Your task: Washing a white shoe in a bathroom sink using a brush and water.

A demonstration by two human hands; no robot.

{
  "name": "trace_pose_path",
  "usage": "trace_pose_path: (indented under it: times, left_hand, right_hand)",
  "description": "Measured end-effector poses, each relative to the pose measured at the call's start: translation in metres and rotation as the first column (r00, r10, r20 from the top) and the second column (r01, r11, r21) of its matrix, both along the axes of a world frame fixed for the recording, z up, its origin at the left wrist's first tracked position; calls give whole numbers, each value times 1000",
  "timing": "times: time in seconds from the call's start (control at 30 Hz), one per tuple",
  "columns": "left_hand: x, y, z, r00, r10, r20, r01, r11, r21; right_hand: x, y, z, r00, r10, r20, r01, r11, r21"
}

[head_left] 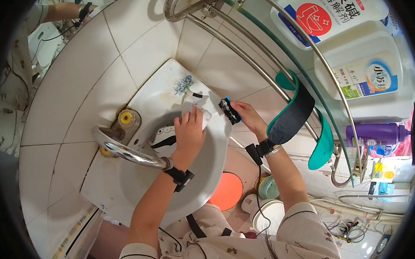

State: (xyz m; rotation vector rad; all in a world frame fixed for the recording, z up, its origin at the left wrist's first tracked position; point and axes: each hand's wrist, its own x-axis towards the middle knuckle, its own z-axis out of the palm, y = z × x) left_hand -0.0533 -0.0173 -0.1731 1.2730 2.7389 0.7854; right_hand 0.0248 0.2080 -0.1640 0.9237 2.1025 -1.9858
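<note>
A white shoe (165, 130) with a black stripe lies in the basin of a white ceramic sink (150, 88). Its pale tongue (193, 101) sticks up by the far rim and bears a printed label. My left hand (190, 127) presses on the shoe from above, with bent fingers around its upper part. To the right, beyond the sink's edge, my right hand (248, 115) grips a small scrubbing brush (229, 110). White foam clings to the brush's black bristles, and its back is blue. The brush and the shoe are apart.
A curved chrome faucet (134, 152) reaches over the basin beside my left wrist. Dark grey and green insole-like pieces (293, 112) hang on a metal rail above my right forearm. Plastic jugs (360, 59) stand on a glass shelf. Below are an orange round top (227, 190) and a white bucket (268, 217).
</note>
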Motion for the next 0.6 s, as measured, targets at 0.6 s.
trace_pose_path:
  times: [0.6]
  left_hand:
    - [-23,-6,-14,964,-168,208,149,983,107]
  right_hand:
    - [-86,-41,-9,646,707,-289,-196,519,832]
